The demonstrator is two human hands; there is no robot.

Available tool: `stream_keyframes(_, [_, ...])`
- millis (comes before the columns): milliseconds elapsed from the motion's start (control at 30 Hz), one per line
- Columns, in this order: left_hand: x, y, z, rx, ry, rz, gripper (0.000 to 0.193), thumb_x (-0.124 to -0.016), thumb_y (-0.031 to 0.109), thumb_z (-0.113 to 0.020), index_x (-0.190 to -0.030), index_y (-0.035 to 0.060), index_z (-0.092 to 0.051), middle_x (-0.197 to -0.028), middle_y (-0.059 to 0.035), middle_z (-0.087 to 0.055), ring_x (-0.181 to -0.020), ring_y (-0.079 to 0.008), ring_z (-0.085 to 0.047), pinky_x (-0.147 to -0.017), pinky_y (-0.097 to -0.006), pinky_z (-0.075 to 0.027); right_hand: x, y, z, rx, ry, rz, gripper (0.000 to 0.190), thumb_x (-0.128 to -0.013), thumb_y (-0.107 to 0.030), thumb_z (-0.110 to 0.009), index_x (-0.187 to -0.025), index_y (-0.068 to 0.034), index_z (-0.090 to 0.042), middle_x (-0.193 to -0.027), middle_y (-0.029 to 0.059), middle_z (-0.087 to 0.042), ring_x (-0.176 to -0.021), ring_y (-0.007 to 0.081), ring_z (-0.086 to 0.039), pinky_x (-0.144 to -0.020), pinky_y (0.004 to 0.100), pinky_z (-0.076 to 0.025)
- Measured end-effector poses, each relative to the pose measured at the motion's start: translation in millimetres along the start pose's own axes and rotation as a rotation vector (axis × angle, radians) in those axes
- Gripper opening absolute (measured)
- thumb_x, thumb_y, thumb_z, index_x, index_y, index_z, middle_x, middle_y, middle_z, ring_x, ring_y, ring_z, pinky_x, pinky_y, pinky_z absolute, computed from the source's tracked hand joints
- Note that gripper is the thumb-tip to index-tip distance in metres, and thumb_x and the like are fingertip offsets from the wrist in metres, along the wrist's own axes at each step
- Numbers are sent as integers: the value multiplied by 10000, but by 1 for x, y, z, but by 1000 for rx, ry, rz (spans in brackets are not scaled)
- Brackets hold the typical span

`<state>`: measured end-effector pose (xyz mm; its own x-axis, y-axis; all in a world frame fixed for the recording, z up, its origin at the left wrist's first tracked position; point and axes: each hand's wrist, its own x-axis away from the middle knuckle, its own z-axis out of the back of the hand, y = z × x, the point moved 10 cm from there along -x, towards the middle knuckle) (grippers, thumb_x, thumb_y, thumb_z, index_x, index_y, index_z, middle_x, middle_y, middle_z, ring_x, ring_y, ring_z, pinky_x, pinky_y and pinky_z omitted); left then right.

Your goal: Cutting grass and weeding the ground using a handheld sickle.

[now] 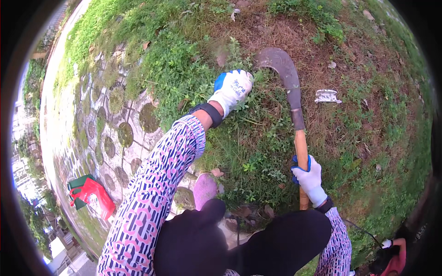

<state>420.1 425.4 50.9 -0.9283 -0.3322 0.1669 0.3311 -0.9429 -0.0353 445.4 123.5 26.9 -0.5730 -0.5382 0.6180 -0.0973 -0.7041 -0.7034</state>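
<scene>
My right hand, in a white and blue work glove, grips the wooden handle of a sickle. The curved dark metal blade points left, its tip close to my left hand. That hand, also gloved, is closed at a clump of green weeds; stems show around the fist, but the fingers are partly hidden. Low weeds and grass grow between my hands.
Perforated paving blocks lie at left, with a red plastic bag and a dark green bag. A white plastic piece lies right of the blade. Another person is at lower right.
</scene>
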Motion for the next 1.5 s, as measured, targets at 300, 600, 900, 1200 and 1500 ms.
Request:
stream_keyframes(300, [29, 31, 9, 9, 83, -250, 417, -644, 181, -614, -992, -8, -483, -870, -147, -538, -798, -293, -563, -645, -389, -474, 8, 57, -23, 145, 2, 67, 329, -641, -163, -659, -926, -35, -552, -743, 130, -621, -721, 261, -634, -656, 340, -488])
stream_keyframes(600, [33, 44, -19, 161, -9, -109, 249, -747, 112, -492, -983, 34, -512, -838, -129, -540, -730, -278, -565, -580, -385, -467, -24, -29, -16, 9, 18, 79, 284, -675, -121, -644, -908, -7, -526, -601, 76, -559, -502, 152, -558, -470, 291, -444])
stream_keyframes(900, [131, 101, -21, 219, -278, -211, 301, -758, 210, -565, -971, 2, -519, -796, -123, -559, -701, -274, -586, -562, -386, -485, 95, 69, 10, 695, 204, -142, 341, -628, -115, -693, -929, -37, -551, -718, 77, -575, -684, 179, -589, -630, 301, -465])
stream_keyframes(1200, [83, -14, 12, -188, 247, 296, 223, -827, 180, -482, -1011, 68, -535, -1099, -143, -530, -918, -321, -522, -737, -435, -436, -2, -19, -30, -203, -68, -15, 216, -669, -67, -644, -815, -3, -498, -613, 47, -548, -492, 120, -538, -458, 264, -432])
stream_keyframes(1500, [50, -12, 4, 17, -225, 143, 536, -662, 317, -667, -1141, 126, -522, -1062, -152, -581, -961, -274, -577, -712, -353, -494, 15, 21, -48, 31, -159, -10, 289, -634, -101, -666, -879, -22, -536, -653, 64, -579, -535, 144, -581, -494, 290, -466])
